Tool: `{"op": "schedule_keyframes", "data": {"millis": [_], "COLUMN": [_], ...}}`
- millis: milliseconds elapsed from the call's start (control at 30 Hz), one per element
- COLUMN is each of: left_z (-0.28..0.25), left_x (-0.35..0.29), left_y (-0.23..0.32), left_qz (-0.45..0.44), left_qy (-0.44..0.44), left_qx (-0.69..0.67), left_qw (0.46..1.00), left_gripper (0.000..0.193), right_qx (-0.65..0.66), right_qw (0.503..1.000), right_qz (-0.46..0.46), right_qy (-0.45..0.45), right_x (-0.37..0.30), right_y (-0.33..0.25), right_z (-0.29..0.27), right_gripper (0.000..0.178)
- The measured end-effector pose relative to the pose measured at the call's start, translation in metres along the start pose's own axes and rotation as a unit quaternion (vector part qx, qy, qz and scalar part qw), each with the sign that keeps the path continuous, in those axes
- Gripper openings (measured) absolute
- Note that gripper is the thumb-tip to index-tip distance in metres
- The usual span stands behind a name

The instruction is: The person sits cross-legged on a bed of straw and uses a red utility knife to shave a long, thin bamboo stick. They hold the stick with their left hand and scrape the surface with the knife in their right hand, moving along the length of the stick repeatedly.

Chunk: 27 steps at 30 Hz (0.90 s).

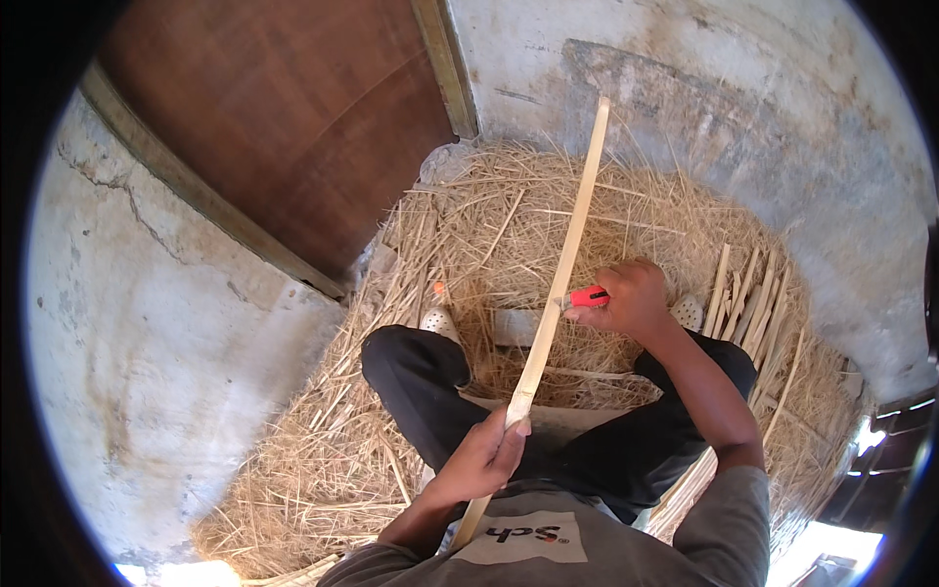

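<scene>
A long, pale strip that looks like split bamboo (569,245) runs from my lap up and away toward the far wall. My left hand (484,455) is wrapped round its lower part, close to my body. In my right hand (631,298) is a red-handled utility knife (588,297), gripped in closed fingers. The knife's tip touches the strip, or lies right beside it, about halfway along. The blade itself is too small to make out clearly.
Straw-like shavings (469,235) cover the floor around my bent legs. A bundle of split strips (753,298) lies at the right, beside my light, perforated shoe (688,312). A brown door (284,108) stands at the far left, and a stained wall (724,127) rises behind.
</scene>
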<state>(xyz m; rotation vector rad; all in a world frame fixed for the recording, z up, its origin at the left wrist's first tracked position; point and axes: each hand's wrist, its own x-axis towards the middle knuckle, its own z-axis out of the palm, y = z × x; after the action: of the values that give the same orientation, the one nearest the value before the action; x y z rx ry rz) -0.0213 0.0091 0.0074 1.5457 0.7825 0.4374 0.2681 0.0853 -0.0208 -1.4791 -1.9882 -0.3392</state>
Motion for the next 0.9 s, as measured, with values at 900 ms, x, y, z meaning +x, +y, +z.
{"op": "schedule_keyframes", "data": {"millis": [900], "left_z": [-0.011], "left_x": [-0.049], "left_y": [-0.019], "left_qz": [-0.002], "left_qy": [-0.166], "left_qx": [-0.006], "left_qw": [0.986], "left_gripper": [0.013], "right_qx": [-0.162], "right_qw": [0.930], "right_qz": [0.310], "right_qy": [0.116], "right_x": [0.012], "right_y": [0.209], "right_z": [-0.013], "right_gripper": [0.071]}}
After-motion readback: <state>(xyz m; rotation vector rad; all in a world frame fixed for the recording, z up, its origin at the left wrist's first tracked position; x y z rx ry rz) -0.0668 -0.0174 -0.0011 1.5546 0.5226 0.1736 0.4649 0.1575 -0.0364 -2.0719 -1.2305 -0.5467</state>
